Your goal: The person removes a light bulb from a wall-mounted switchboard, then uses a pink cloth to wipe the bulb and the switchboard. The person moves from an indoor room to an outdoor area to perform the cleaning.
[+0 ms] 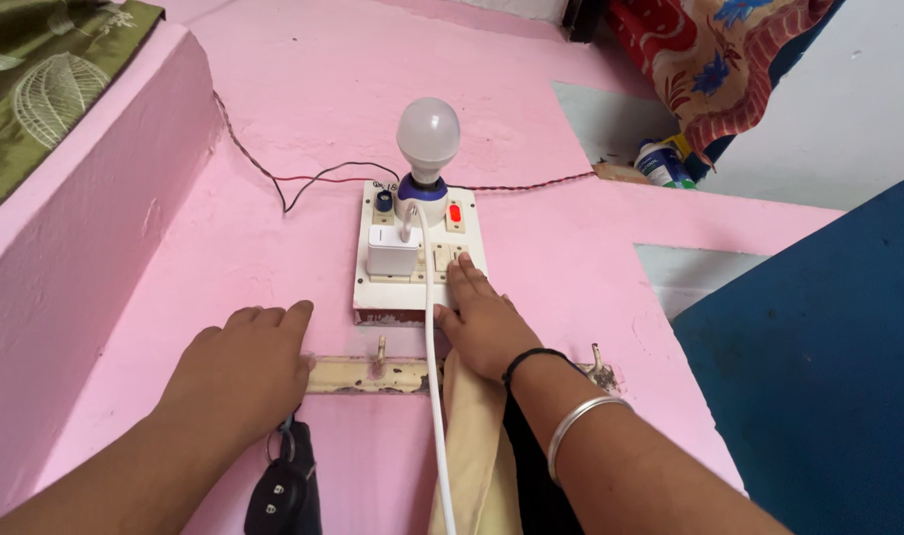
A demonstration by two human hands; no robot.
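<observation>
Pink wall: right hand (483, 322) fingers (464, 272) on switchboard (412, 287) switches

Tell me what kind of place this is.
Likely a room in a home. A pink painted wall carries a switchboard with a bulb and white charger; keys hang from a hook rail; the right hand touches the switches.

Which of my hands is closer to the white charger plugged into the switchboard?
Right. The right hand rests on the switchboard's lower right, beside the white charger. The left hand lies flat on the pink wall below-left.
</observation>
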